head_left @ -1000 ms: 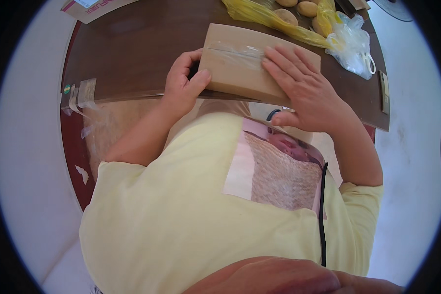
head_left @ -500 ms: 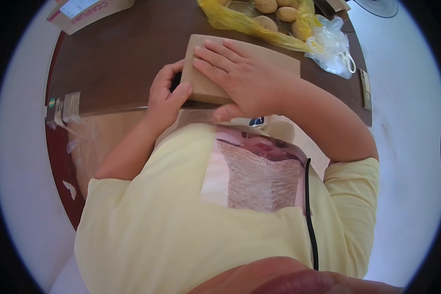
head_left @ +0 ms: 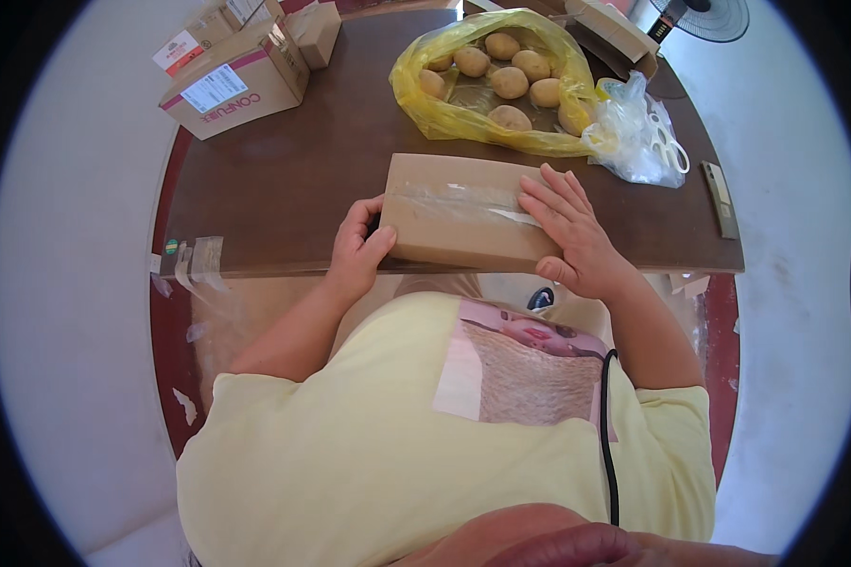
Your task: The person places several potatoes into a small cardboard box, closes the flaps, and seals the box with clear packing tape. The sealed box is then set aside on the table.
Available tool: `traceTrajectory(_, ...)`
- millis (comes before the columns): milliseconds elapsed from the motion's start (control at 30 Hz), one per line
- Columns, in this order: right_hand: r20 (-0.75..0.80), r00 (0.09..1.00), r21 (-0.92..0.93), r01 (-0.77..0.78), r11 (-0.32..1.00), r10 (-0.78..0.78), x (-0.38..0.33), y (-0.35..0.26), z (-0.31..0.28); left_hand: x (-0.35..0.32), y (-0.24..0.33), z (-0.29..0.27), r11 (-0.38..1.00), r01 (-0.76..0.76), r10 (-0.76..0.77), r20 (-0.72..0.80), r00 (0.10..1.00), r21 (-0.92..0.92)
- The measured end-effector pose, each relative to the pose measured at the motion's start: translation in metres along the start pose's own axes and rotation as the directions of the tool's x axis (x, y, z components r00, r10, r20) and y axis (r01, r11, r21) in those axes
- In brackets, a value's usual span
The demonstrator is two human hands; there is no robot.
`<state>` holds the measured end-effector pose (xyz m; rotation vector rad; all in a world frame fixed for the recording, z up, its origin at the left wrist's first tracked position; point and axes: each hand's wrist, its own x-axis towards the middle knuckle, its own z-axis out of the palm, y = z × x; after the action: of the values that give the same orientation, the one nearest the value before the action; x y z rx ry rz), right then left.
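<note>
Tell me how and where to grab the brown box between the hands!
Probably by its two short ends, one hand from each side. The cardboard box is longer sideways than front to back, so its ends suit palms. The left hand holds the left end; the right hand lies on top, at the right.

The carton (head_left: pixel 456 232) is showing tan; beyond it, a bag (head_left: pixel 427 113) is gleaming yellow; around it, the table (head_left: pixel 265 198) is looking dark brown; before it, a pale-yellow shirt (head_left: pixel 397 425) is bearing a pink-and-beige print (head_left: pixel 536 381).
</note>
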<state>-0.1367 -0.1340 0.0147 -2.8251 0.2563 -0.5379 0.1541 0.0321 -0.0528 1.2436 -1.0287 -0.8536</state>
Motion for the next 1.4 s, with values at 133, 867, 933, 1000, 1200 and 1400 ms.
traceTrajectory(133, -0.156, 0.987, 0.115, 0.048, 0.992, -0.029, -0.007, 0.013, 0.017, 0.002, -0.001, -0.001, 0.998, 0.013, -0.012, -0.006, 1.0, 0.059)
traceTrajectory(867, -0.271, 0.828, 0.956, 0.292, 0.036, 0.492, 0.008, 0.012, 0.066, 0.044, 0.078, 0.055, 0.024, -0.587, -0.016, 0.587, 0.809, 0.809)
traceTrajectory(933, -0.257, 0.789, 0.966, 0.205, 0.156, 0.558, 0.004, 0.015, 0.065, 0.045, 0.078, 0.056, 0.046, -0.583, -0.01, 0.584, 0.812, 0.811)
traceTrajectory(1000, -0.234, 0.798, 0.964, 0.116, 0.238, 0.556, -0.002, 0.021, 0.061, 0.045, 0.079, 0.055, 0.067, -0.578, -0.004, 0.579, 0.815, 0.813)
traceTrajectory(1200, 0.046, 0.94, 0.466, -0.32, 0.825, 0.339, -0.042, 0.03, 0.021, 0.046, 0.085, 0.051, 0.127, -0.563, -0.044, 0.572, 0.819, 0.816)
traceTrajectory(1400, 0.033, 0.912, 0.359, -0.393, 0.846, 0.409, -0.033, 0.02, 0.025, 0.054, 0.093, 0.054, 0.146, -0.524, -0.099, 0.539, 0.836, 0.839)
